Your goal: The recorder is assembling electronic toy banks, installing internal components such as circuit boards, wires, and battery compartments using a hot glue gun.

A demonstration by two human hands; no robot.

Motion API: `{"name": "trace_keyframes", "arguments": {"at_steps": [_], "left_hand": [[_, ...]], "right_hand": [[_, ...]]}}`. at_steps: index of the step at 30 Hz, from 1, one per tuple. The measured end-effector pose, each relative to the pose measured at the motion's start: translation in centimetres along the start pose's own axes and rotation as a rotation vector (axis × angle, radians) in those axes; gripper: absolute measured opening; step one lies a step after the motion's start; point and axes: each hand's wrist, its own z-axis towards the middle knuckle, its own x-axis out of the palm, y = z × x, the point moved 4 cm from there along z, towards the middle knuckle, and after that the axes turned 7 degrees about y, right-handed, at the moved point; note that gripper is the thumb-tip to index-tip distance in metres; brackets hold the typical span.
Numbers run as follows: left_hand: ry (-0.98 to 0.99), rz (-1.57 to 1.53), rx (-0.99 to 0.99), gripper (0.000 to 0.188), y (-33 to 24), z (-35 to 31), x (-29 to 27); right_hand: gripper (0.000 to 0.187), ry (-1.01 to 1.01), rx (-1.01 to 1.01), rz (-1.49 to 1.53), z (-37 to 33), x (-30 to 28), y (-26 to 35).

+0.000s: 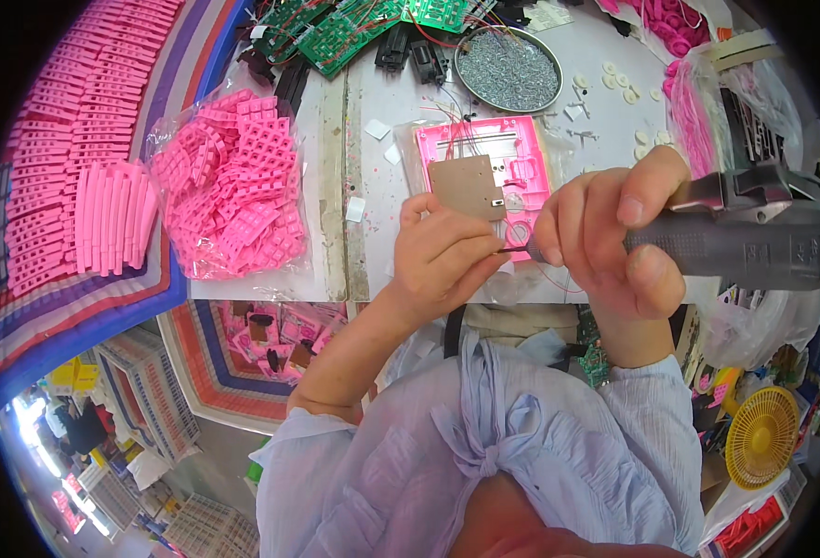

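Note:
My right hand [615,223] is wrapped round a dark grey electric screwdriver [735,246], which lies almost level and points left. Its thin dark bit [516,249] reaches the fingertips of my left hand [447,251]. Those fingers are pinched together at the bit's tip; whatever small thing they hold is hidden. Just beyond both hands lies a pink plastic housing [524,149], open side up. A brown circuit board [464,184] rests over its left part, with thin red wires [461,135] running off its far side.
Behind the housing stands a round metal dish [559,79] of small screws. Green circuit boards [345,37] and black parts [410,54] lie at the back. A bag of pink keypads [233,195] is on the left, white round pieces [628,93] on the right. A yellow fan [763,437] stands lower right.

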Motion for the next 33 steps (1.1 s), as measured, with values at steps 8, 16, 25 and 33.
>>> {"name": "trace_keyframes", "arguments": {"at_steps": [8, 16, 25, 33], "left_hand": [[0.213, 0.315, -0.216, 0.008, 2.6, 0.8, 0.0], [0.222, 0.233, -0.260, 0.006, 2.6, 0.0, 0.3], [0.201, 0.150, -0.341, 0.009, 2.4, -0.6, 0.1], [0.142, 0.121, -0.366, 0.008, 2.9, 0.3, -0.1]], "right_hand": [[0.019, -0.201, 0.047, -0.100, 1.2, -5.6, -5.7], [0.013, -0.054, 0.050, -0.378, 1.8, -5.3, -7.4], [0.013, -0.021, 0.121, -0.494, 1.6, -4.2, -8.1], [0.027, 0.163, 0.001, -0.077, 2.7, -2.5, -3.3]]}}
